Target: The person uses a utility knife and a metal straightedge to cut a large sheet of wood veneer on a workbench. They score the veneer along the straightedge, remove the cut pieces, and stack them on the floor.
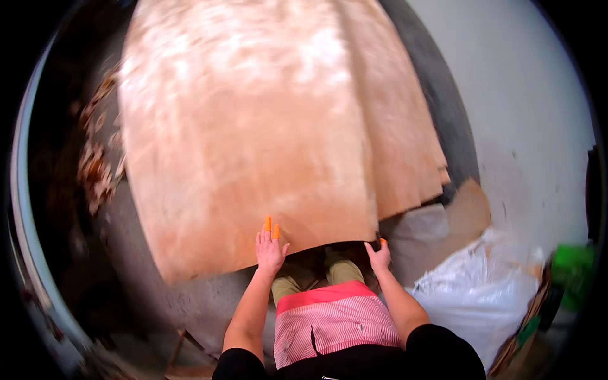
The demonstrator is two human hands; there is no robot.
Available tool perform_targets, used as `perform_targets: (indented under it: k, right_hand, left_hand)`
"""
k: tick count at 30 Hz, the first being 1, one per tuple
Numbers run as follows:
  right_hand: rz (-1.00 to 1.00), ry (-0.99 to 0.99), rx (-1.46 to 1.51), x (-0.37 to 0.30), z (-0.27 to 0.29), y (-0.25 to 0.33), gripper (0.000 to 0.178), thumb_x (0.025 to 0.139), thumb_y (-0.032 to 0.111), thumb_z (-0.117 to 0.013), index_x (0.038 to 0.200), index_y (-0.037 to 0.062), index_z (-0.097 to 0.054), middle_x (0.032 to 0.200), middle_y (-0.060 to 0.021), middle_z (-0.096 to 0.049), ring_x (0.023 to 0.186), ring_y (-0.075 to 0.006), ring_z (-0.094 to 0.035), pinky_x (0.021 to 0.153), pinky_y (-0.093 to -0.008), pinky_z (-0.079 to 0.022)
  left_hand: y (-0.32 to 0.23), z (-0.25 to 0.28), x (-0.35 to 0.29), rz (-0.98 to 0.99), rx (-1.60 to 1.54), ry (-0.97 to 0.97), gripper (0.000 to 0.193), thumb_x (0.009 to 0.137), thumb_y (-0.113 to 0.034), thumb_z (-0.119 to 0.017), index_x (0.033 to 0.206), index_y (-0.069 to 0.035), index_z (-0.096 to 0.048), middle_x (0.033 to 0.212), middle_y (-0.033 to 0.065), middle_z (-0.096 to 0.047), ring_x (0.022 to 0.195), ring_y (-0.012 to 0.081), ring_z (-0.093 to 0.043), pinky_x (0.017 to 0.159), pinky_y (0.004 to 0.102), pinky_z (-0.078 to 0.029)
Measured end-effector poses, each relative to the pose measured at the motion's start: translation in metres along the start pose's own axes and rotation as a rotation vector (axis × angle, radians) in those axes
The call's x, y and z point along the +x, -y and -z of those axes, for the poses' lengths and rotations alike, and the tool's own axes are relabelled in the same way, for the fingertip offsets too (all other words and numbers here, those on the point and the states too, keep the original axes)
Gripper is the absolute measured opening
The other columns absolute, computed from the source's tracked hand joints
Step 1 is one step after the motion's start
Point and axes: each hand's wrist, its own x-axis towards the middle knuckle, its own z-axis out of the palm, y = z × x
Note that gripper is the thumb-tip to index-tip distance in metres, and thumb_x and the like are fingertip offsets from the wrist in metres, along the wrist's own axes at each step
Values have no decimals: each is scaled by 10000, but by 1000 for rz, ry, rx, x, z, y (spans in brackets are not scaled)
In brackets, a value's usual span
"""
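A large thin sheet of reddish-brown wood veneer (253,126) lies in front of me, filling the middle of the view, on top of more veneer sheets (411,145) that stick out at its right. My left hand (270,246), with orange covers on two fingertips, lies flat on the sheet's near edge, fingers together and pointing forward. My right hand (379,253) grips the sheet's near right corner, fingers curled around the edge. My legs and a pink striped apron (329,320) show below the hands.
Veneer scraps (95,164) are piled along the left side. A white plastic sack (481,291) sits at lower right, with a green object (573,269) beyond it. A pale wall (525,107) runs along the right, grey concrete floor (190,297) below.
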Motion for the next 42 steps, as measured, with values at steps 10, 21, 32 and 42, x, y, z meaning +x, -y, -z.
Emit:
perform_targets:
  k: [10,21,32,42]
  right_hand:
    - [-52,-227,-23,-8,65,-118,326,686,304,-673,783,18,-551,793,-136,-554,776,-333,-540,677,-401,-437]
    - [-41,-378,-213,-7,175,-221,265,616,201,-704,722,30,-531,756,-122,-518,738,-334,-506,657,-415,-404]
    - [-77,-52,227,89,160,-139,288,754,356,-630,815,75,-625,545,-64,-560,493,-191,-552,483,-300,-428]
    - [-375,247,880,170,24,-115,294,863,326,-494,844,35,-527,633,-41,-558,418,-113,-473,379,-238,-378]
  left_hand:
    - [-61,-24,82,115,404,707,867,751,-626,-434,1366,-79,-163,1422,116,-140,1317,236,-112,1040,469,-107]
    - [-88,-24,102,156,557,828,824,768,-615,-405,1355,-76,-199,1423,129,-124,1310,233,-148,1029,458,-161]
    - [-9,-57,14,601,9,-153,646,802,-496,-477,1211,1,-414,1311,210,-317,1199,332,-327,976,422,-286]
    - [67,-76,-32,1793,-1502,-235,641,784,-586,-434,1230,-129,-379,1217,128,-441,1073,294,-457,879,483,-378]
